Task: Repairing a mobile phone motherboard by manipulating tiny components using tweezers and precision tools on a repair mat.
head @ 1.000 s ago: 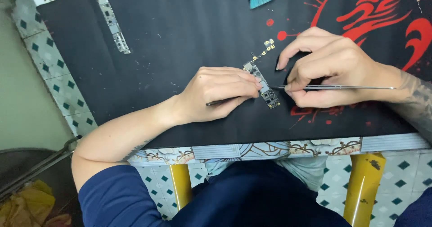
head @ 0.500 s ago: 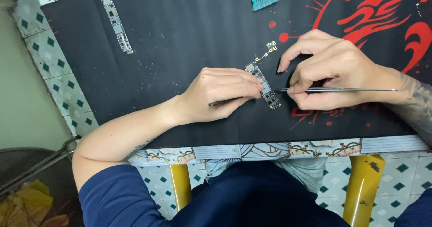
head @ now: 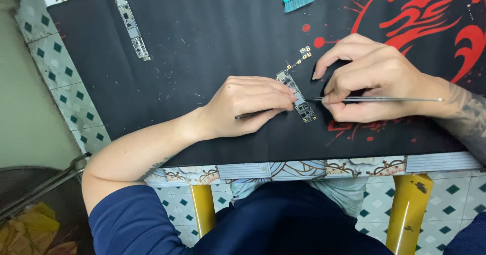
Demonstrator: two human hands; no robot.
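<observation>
Black worktop mat [head: 212, 37] with red swirls, tiled edge. Left hand [head: 248, 105] pinching narrow circuit board [head: 297, 94]; right hand [head: 374, 78] closed on thin metal tweezers [head: 374, 99].

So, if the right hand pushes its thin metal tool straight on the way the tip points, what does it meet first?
The right hand points the metal tool leftward at the narrow circuit board. The tip is already at its edge, so probably the board first, then the left hand fingertips.

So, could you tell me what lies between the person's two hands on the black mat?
In the head view, a narrow green circuit board lies between them; the left hand pins it, the right hand holds thin metal tweezers at it.
</observation>
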